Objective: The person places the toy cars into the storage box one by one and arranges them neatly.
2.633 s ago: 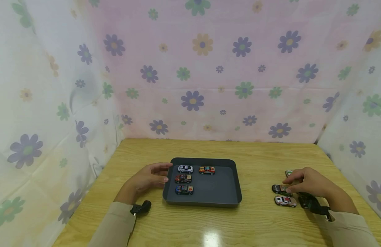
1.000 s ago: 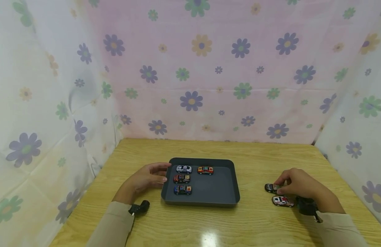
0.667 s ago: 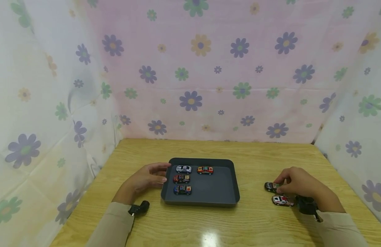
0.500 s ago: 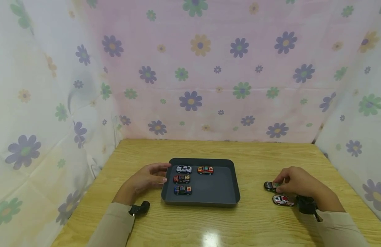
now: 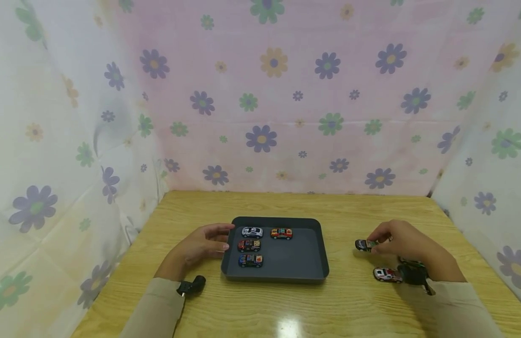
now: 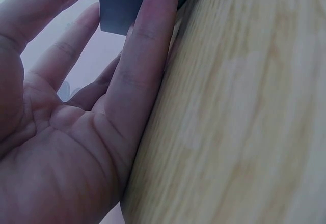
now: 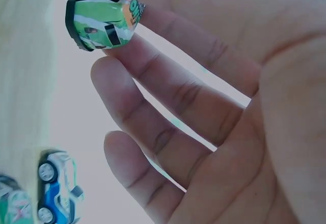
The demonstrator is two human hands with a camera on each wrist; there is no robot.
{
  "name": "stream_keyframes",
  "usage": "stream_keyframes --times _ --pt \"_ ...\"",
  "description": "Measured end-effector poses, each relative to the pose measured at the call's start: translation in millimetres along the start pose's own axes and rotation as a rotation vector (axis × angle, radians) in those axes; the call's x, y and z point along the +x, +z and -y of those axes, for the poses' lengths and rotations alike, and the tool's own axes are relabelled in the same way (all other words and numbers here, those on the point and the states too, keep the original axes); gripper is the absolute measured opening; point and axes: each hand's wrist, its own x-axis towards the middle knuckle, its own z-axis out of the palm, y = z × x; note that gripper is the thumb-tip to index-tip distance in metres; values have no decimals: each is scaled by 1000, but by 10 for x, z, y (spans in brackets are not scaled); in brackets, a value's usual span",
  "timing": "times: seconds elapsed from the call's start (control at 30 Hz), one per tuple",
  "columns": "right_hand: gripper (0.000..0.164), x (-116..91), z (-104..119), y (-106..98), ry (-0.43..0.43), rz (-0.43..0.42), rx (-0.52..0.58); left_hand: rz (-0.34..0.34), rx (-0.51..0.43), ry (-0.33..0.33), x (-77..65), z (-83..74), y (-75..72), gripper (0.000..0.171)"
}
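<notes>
My right hand (image 5: 406, 241) pinches a small black-and-green toy car (image 5: 363, 245) between thumb and fingers, right of the tray. In the right wrist view the car's green end (image 7: 104, 20) shows between the fingertips, which look lifted off the table. Beside the dark grey tray (image 5: 281, 278), my left hand (image 5: 197, 245) has its fingers loosely extended against the left wall. The left wrist view shows fingertips at the tray's corner (image 6: 119, 7). Inside the tray, a white car (image 5: 252, 232), a red-and-black car (image 5: 249, 245) and a blue-and-black car (image 5: 250, 260) form a left column; a red-and-yellow car (image 5: 281, 233) sits right of the white one.
A white-and-red toy car (image 5: 387, 275) lies on the wooden table (image 5: 328, 305), below the right hand. The right wrist view also shows a white-and-blue car (image 7: 63, 188) and part of a green-and-white car (image 7: 15, 203). Flowered cloth (image 5: 302, 122) encloses the back and sides.
My right hand has taken hold of the black-and-green car and moved it slightly left and away from me, off its place above the white-and-red car. The left hand and tray stay put.
</notes>
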Motion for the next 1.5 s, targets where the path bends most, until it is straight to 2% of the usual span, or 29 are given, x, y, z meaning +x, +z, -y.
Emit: stream_keyframes --times 0.73,0.97,1.5 --pt "26 278 384 -158 -27 -48 -2 -8 -9 -3 7 3 22 74" --pt "26 372 553 -176 -77 -55 13 -16 -13 0 -6 -7 18 72" --pt "28 555 826 -152 -102 -45 120 -7 -15 9 -7 -9 13 72"
